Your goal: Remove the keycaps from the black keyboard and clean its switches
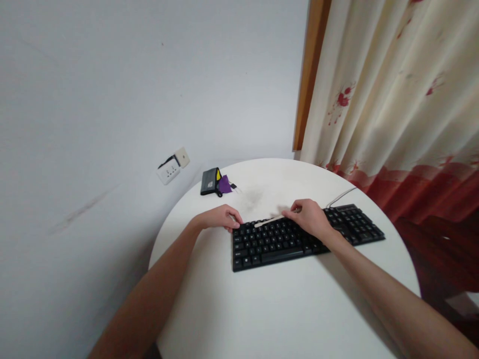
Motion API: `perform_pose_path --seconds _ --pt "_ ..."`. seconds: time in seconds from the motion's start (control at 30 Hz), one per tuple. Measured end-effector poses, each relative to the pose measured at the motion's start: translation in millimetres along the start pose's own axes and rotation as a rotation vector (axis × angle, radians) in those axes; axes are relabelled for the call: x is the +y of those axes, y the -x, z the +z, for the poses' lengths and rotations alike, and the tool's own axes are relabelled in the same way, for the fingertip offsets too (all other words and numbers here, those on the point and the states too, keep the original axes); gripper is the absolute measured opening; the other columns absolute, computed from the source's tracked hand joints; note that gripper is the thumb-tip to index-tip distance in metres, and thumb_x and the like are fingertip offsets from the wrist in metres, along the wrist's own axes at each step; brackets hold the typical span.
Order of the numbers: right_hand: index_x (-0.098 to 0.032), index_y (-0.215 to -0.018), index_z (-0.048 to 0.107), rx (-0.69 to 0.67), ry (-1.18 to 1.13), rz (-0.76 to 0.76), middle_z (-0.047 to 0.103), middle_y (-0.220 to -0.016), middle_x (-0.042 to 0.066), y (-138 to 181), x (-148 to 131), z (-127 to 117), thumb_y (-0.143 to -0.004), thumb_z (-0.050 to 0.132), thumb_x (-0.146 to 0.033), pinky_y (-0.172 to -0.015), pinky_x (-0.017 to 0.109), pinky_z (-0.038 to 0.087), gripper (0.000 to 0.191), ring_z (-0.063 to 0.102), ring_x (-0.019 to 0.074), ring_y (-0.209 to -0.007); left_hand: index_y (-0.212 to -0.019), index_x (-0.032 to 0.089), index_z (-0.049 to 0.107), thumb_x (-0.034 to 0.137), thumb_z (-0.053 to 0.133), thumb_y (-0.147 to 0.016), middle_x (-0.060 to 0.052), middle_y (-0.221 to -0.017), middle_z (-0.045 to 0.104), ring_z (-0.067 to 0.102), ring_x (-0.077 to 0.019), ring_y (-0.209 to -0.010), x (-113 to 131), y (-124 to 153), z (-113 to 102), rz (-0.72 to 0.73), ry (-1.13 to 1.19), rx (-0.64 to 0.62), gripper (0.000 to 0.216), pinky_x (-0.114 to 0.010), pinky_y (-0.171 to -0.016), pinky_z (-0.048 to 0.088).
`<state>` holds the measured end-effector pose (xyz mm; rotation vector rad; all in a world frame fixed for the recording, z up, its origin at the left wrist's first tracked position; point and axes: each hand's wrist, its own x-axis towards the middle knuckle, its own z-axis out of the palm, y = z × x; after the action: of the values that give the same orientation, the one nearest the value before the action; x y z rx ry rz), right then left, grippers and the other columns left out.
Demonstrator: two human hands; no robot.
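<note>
A black keyboard point(299, 237) lies across the middle of a round white table point(284, 309). My left hand point(220, 218) rests at the keyboard's far left corner, fingers curled against its edge. My right hand point(309, 217) is over the keys near the middle, pinching a thin pale stick point(270, 221) that lies slanted across the top key rows, its tip pointing left. The stick looks like a slim brush or swab; its exact kind is unclear.
A dark pouch with yellow and purple parts point(214, 182) lies at the table's far edge. The keyboard's white cable point(340, 195) runs off to the right. A wall socket point(170, 169) sits on the left wall. A floral curtain point(392, 99) hangs on the right.
</note>
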<state>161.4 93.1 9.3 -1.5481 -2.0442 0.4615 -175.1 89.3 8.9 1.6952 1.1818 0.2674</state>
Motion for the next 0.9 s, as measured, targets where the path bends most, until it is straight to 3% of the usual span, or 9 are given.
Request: perform_pose_path --seconds 0.2,0.57,0.9 --pt "-0.019 -0.069 0.07 -0.051 0.032 0.026 0.071 -0.073 0.007 -3 7 -2 -0.075 0.069 -0.053 -0.065 0.028 0.043 0.035 0.065 0.0205 -0.071 -0.093 0.013 0.072 0.039 0.078 -0.07 -0.005 -0.071 0.071 0.067 -0.0159 -0.065 2 0 2 -0.01 0.004 0.001 0.036 -0.022 -0.062 0.052" --pt "-0.017 -0.067 0.071 -0.074 0.04 0.075 0.07 -0.067 0.006 -16 47 -31 -0.07 0.073 -0.052 -0.06 0.026 0.042 0.034 0.064 0.0191 -0.066 -0.095 0.014 0.072 0.043 0.079 -0.069 -0.007 -0.081 0.072 0.069 -0.0175 -0.071 -2 0 1 0.007 0.008 0.003 0.039 -0.025 -0.067 0.054" --pt "-0.017 -0.067 0.071 -0.091 0.029 0.037 0.07 -0.065 0.005 -17 48 -34 -0.072 0.072 -0.05 -0.061 0.027 0.042 0.033 0.063 0.0185 -0.065 -0.093 0.012 0.072 0.044 0.079 -0.068 -0.006 -0.076 0.071 0.067 -0.0162 -0.067 0 1 3 0.019 -0.004 0.02 0.041 -0.024 -0.064 0.053"
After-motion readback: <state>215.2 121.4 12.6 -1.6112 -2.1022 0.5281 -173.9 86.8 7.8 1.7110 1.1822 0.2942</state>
